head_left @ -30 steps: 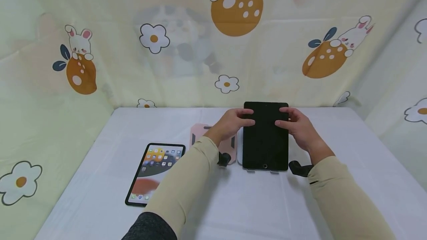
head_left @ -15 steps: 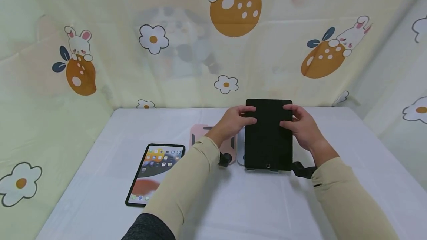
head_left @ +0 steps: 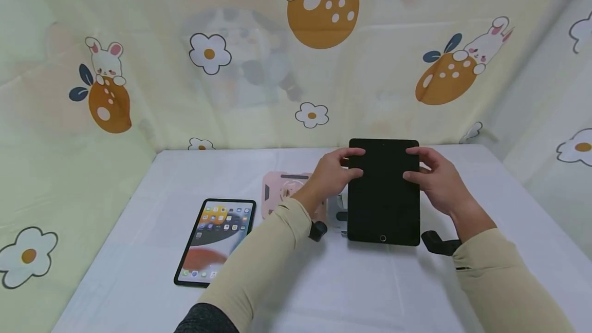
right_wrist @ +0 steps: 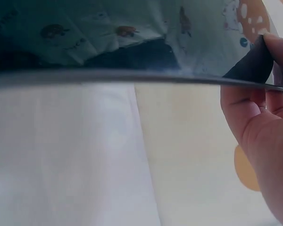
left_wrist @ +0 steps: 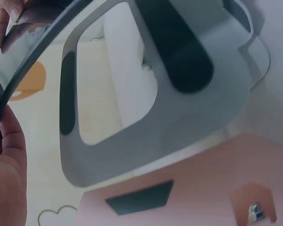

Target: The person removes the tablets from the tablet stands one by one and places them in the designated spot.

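A black tablet (head_left: 384, 194) with a dark screen and a round home button is upright between my two hands in the head view. My left hand (head_left: 332, 172) pinches its upper left edge, thumb in front. On the opposite edge my right hand (head_left: 438, 179) pinches it the same way; the right wrist view shows its fingers wrapping behind the tablet's edge. Just left of the tablet and partly hidden by it is a silver tablet stand (left_wrist: 99, 162) with dark pads, seen large in the left wrist view.
Beside the silver stand is a pink stand (head_left: 273, 189) with dark pads, partly behind my left forearm. A second tablet (head_left: 217, 238), its screen lit, lies on the white table (head_left: 324, 292) at the left. A printed curtain (head_left: 259, 117) hangs behind the table.
Both hands have moved the black tablet to the right and slightly nearer, off the silver stand. More of the stand shows at its left. The lit tablet and pink stand have stayed put.
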`<state>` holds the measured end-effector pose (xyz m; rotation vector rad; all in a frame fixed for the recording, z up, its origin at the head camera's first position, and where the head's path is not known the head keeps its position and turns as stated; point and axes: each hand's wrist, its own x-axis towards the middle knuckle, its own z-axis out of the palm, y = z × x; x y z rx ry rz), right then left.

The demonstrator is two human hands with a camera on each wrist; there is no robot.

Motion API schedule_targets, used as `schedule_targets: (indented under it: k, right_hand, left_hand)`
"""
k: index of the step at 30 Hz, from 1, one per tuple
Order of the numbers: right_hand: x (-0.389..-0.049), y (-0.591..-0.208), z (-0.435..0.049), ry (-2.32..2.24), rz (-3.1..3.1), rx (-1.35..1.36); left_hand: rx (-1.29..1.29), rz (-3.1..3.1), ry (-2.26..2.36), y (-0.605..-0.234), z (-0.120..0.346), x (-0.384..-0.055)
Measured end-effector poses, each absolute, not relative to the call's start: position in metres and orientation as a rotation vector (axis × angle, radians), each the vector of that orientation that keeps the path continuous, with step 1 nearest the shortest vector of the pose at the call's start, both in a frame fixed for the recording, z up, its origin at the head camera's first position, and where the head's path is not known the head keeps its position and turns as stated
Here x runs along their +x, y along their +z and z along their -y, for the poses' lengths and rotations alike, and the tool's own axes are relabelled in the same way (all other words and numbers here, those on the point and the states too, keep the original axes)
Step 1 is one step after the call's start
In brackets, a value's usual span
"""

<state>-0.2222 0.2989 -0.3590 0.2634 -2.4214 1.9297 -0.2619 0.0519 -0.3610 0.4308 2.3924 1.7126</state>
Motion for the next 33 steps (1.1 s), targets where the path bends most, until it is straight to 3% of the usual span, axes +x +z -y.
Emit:
schedule_targets:
  k: [12,26,33]
  right_hand:
    - [-0.208,-0.367,-0.324,1.768,2.512,0.176]
    - [-0.189,-0.383,-0.351,2.094,2.269,0.297]
    - [-0.179,-0.391,-0.366,2.177,2.229,0.326]
  left_hand:
    - [0.362,-2.349,1.701,-0.368,-0.072,-0.248]
    - [0.495,-2.376,1.628,-0.383,-0.087,-0.234]
    - [0.446,-2.291,1.666,-0.389,-0.096,-0.225]
